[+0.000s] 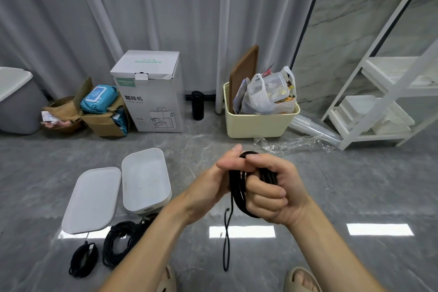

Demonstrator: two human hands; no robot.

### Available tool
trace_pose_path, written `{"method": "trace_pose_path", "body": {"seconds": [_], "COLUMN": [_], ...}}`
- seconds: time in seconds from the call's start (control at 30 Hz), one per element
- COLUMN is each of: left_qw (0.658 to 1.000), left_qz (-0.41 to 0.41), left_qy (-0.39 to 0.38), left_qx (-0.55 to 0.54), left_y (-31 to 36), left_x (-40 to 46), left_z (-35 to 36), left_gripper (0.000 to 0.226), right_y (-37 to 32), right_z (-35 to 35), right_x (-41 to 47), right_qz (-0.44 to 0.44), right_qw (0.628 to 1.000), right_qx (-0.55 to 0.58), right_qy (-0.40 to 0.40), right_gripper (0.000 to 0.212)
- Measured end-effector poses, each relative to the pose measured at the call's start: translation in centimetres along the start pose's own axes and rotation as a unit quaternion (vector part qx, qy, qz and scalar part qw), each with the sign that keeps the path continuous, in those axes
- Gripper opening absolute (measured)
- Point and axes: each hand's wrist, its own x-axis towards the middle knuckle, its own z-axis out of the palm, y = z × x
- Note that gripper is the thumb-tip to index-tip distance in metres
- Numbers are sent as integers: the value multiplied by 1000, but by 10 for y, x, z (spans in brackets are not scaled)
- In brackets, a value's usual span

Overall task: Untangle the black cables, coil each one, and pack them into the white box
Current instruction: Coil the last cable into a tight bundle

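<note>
One white box (146,180) and one lid (92,199) lie on the floor, two coiled cables (118,243) below them. Right hand (272,193) grips a third cable (238,187); left hand (213,182) pinches it.

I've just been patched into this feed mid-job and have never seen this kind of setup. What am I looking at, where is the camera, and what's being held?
There is no machine here: a person works with two bare hands, and the single picture comes from a camera worn on their head, looking forward and down at the floor. The right hand has its fingers curled round a black cable coil, whose loose end hangs down toward the floor. The left hand pinches the coil near its top. On the floor to the left sit the open white box, empty as far as can be seen, its lid beside it, and two more bundles of black cable: a smaller one and a larger one.
</note>
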Motion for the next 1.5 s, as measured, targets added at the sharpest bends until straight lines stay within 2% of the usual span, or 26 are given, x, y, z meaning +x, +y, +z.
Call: {"method": "trace_pose_path", "body": {"seconds": [0.1,0.17,0.23,0.37,0.43,0.63,0.8,0.9,0.97,1.1,1.2,1.33,1.5], "left_qw": [999,997,997,998,999,997,996,993,991,988,985,986,989], "left_qz": [-4,4,8,24,8,-52,-73,-105,-119,-143,-154,-158,-145], "left_qy": [28,36,36,35,33,-24,-42,-47,-47,-36,-39,-27,22], "left_qx": [43,66,62,49,29,-42,-26,-32,-33,-50,-62,-36,27], "left_y": [-1,1,4,3,-1,-3,-5,-7,-7,-5,-3,0,3], "left_x": [1,2,2,2,3,4,5,6,6,6,4,3,5], "left_z": [7,8,7,1,-1,2,-2,-3,-4,-4,-5,-12,-13], "left_gripper": [65,61,59,81,78,81,86,87,91,94,94,91,88], "right_y": [1,2,3,6,7,5,0,-3,-6,-8,-6,0,11], "right_z": [0,1,2,4,5,-4,-10,-5,-1,2,-4,-12,-19], "right_x": [0,0,0,-2,-3,-2,-4,-1,2,3,3,3,6], "right_qz": [-25,-38,-51,-68,-85,-178,-252,-330,-364,-360,-348,-262,-116], "right_qw": [1000,999,999,997,996,983,962,922,892,861,826,738,659], "right_qx": [7,-3,-10,-18,-25,16,50,36,-7,-89,-187,-378,-523], "right_qy": [4,1,-2,7,29,50,97,198,267,349,403,494,528], "right_gripper": [48,48,45,47,47,50,53,61,58,50,54,51,45]}}
